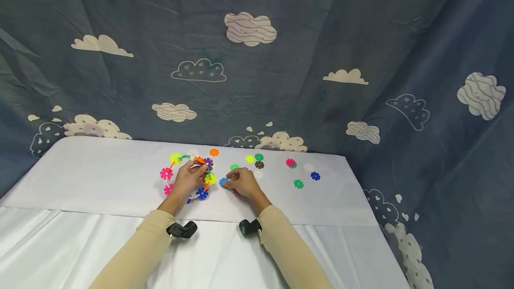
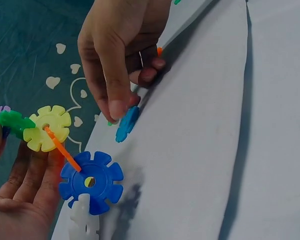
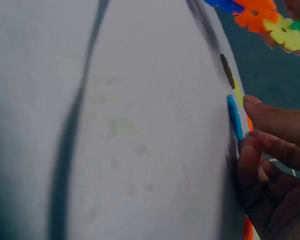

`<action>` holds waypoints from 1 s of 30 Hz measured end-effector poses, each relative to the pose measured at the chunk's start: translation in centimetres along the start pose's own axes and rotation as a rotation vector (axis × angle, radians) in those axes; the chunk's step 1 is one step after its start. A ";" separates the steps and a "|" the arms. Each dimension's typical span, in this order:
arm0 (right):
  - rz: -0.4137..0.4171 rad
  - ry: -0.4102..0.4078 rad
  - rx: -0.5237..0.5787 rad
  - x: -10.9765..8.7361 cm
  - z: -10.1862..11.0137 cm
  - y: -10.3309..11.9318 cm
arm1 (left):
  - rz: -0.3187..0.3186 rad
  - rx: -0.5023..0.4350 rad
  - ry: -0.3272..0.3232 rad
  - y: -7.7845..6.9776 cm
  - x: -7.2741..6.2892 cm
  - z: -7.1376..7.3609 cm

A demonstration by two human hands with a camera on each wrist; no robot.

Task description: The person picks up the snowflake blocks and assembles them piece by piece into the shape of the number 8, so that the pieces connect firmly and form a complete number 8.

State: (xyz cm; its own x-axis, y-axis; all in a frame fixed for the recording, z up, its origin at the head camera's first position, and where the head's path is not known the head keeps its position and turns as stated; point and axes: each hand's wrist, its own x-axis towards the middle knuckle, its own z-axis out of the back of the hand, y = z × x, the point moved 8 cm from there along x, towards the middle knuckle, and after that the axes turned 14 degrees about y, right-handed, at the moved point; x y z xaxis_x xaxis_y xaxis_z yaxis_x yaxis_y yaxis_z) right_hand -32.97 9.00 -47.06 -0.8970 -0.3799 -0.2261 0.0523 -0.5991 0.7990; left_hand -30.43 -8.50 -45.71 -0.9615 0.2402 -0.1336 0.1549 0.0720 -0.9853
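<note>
In the head view, my left hand (image 1: 188, 180) holds a ring-shaped chain of interlocking flower discs by its right side. The chain includes a yellow disc (image 2: 49, 128), an orange disc (image 2: 63, 150) seen edge-on, a dark blue disc (image 2: 91, 182) and a green disc (image 2: 15, 124). Part of the chain is hidden behind the left hand. To the right of it, my right hand (image 1: 243, 183) pinches a single light blue disc (image 2: 127, 124) between thumb and fingertips. That disc is apart from the chain, with a small gap between them.
Loose discs lie to the right on the white tabletop (image 1: 341, 204), among them a brown disc (image 1: 259, 164), a green disc (image 1: 298, 184) and a blue disc (image 1: 315, 176). An orange disc (image 1: 214, 152) lies behind the hands. A cloud-patterned curtain (image 1: 281, 101) hangs at the table's far edge.
</note>
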 end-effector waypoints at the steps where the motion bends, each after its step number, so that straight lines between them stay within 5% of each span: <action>1: -0.013 0.001 -0.059 0.1 -0.1 0.2 | -0.006 -0.011 0.002 0.0 0.0 0.0; 4: -0.037 -0.011 -0.208 0.4 -0.1 0.7 | -0.019 -0.028 0.003 0.0 0.0 0.1; 7: -0.025 -0.002 -0.228 0.6 -0.1 1.2 | -0.029 -0.038 0.009 -0.1 0.0 0.1; 15: 0.198 0.117 0.348 1.7 -0.2 1.5 | -0.038 -0.035 -0.008 0.2 0.3 0.2; 18: 0.306 0.101 0.448 2.0 1.2 3.4 | -0.048 -0.037 -0.002 0.4 0.4 0.0; 24: 0.452 0.151 0.268 2.3 2.8 9.3 | -0.082 -0.055 -0.008 0.4 0.3 -0.3; 30: 0.442 0.209 0.045 2.8 2.0 11.6 | -0.079 -0.031 -0.016 0.2 -0.1 -0.4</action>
State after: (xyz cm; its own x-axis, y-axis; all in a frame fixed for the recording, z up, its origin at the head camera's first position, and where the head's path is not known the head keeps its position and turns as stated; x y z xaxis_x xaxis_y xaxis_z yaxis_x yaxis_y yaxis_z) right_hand -35.73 2.44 -37.32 -0.6859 -0.7268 0.0369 0.3849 -0.3193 0.8660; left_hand -30.22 -8.17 -45.85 -0.9743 0.2176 -0.0579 0.0854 0.1196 -0.9891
